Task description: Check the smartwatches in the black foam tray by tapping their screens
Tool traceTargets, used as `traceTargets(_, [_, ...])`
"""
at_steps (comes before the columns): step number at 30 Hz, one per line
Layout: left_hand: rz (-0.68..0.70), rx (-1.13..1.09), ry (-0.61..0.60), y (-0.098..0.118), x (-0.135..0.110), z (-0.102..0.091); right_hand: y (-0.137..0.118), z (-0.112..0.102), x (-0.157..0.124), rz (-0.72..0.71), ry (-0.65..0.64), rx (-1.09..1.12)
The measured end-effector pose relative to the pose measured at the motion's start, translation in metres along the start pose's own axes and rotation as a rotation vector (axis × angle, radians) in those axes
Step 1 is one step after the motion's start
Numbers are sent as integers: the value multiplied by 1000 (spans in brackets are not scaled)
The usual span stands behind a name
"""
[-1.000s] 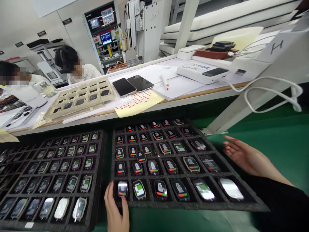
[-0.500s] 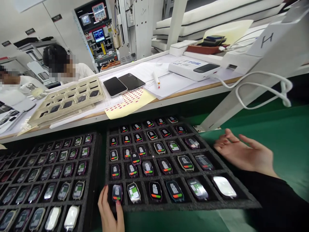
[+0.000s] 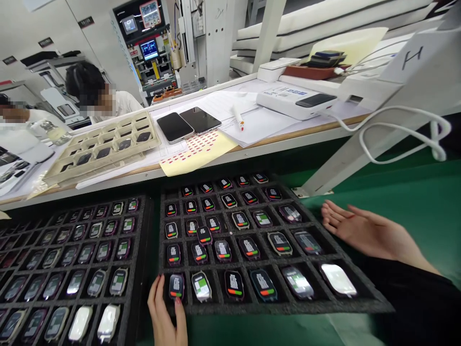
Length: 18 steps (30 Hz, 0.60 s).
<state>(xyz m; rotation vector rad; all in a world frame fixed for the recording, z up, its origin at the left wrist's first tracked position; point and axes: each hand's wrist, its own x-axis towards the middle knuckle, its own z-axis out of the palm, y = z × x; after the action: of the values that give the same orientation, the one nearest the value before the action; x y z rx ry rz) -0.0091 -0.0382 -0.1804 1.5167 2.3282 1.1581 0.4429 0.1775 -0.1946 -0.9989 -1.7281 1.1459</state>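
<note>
Head view: left hand [image 3: 165, 315] at 6 o'clock, straddling corner of black foam tray [image 3: 273, 310], thumb and finger either side of corner smartwatch body [image 3: 176, 287], hold unclear, maybe just touching. Right hand [image 3: 370, 233] at 4 o'clock, wide open, empty, just beside tray over green mat [image 3: 406, 192]. Watch body probably light, stiff, slippery, fragile glass; best pinched by edges, off screen.

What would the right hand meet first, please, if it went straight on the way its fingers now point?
Probably the right edge of the black foam tray, just ahead of the right hand, though depth is hard to judge here.
</note>
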Motion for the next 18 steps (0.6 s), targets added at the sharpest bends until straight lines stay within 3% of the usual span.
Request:
traceTargets(3, [-21, -4, 4, 1, 0, 0, 5, -6, -6, -7, 73, -138])
traceTargets(5, [-43, -13, -10, 3, 0, -1, 6, -8, -5, 34, 120, -110])
traceTargets(8, [-94, -23, -26, 5, -1, -2, -2, -3, 5, 252, 188, 138])
traceTargets(11, [-109, -51, -41, 6, -1, -4, -21, 12, 19, 555, 439, 374])
traceTargets(13, [-99, -76, -52, 7, -2, -5, -38, 25, 28, 681, 573, 416])
traceTargets(15, [-94, -89, -53, 10, -2, -7, -56, 36, 37, 695, 577, 351])
traceTargets(18, [-92, -99, -55, 13, -2, -9, -79, 49, 56, 594, 397, 6])
